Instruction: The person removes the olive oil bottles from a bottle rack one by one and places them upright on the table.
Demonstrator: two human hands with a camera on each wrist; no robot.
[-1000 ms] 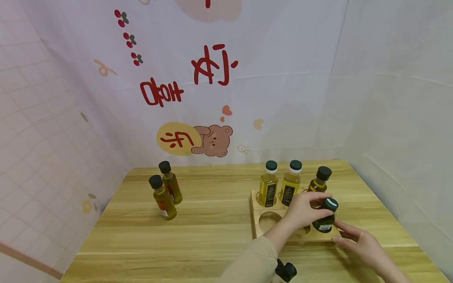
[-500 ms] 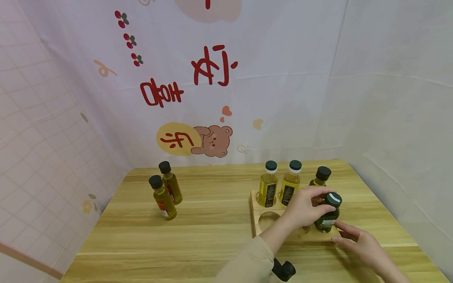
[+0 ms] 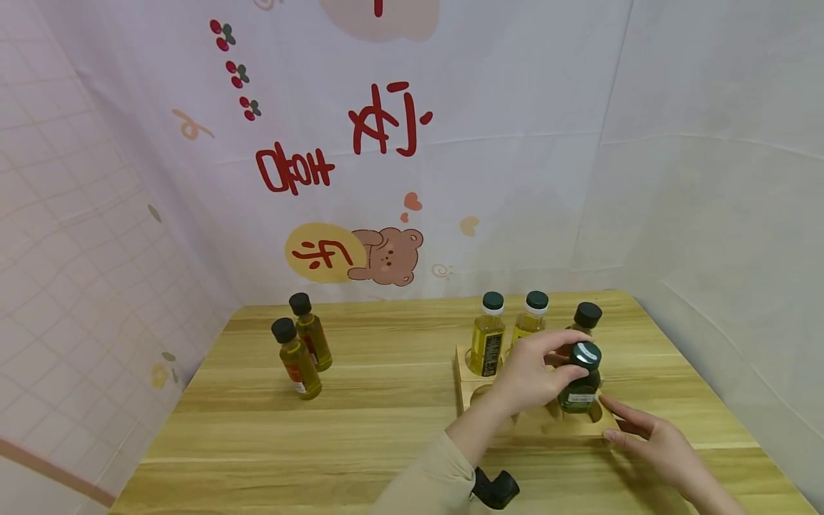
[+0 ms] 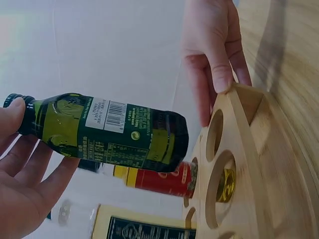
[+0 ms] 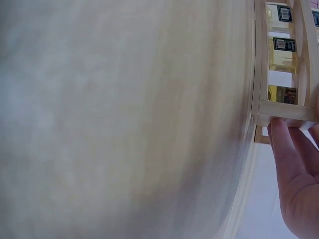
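My left hand [image 3: 529,370] pinches a dark green glass bottle [image 3: 579,398] by its neck and cap. In the left wrist view the bottle's base is free of the wooden rack [image 4: 245,149], above the front-row holes. At the rack's front right corner my right hand [image 3: 659,445] grips the wood, thumb in front and fingers along the side. Two yellow oil bottles with green caps, the left one [image 3: 487,347] plainest, stand in the rack's back row. Beside them is a dark-capped bottle [image 3: 587,316], partly hidden by my left hand.
Two dark-capped oil bottles, one nearer [image 3: 300,368] and one behind [image 3: 313,340], stand on the left of the wooden table [image 3: 257,450]. A printed white curtain [image 3: 515,179] hangs behind it. Black wrist gear [image 3: 496,488] sits below my left sleeve.
The green bottle has risen from the rack's front right and then shifted left with my left hand. A front-right hole now shows beside it. My right hand has stayed at the corner.
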